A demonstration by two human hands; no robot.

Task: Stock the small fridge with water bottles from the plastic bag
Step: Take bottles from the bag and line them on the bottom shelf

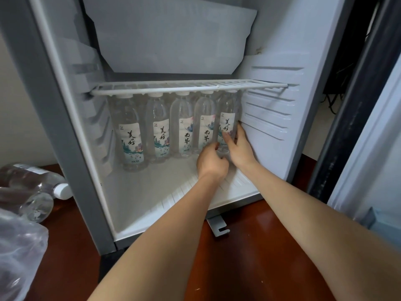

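Standing in a row under the wire shelf (pixel 188 86), five water bottles (pixel 132 135) already line the far floor of the small fridge (pixel 271 148). Both hands are on the rightmost bottle (pixel 227 121), just beside the right wall. The left hand (pixel 212 160) has its fingers curled round the base, and the right hand (pixel 240 146) is clamped on its lower side. At least two loose bottles (pixel 30 181) lie on the desk (pixel 260 257) at the left, by the plastic bag (pixel 19 253), so stocking looks well underway but unfinished.
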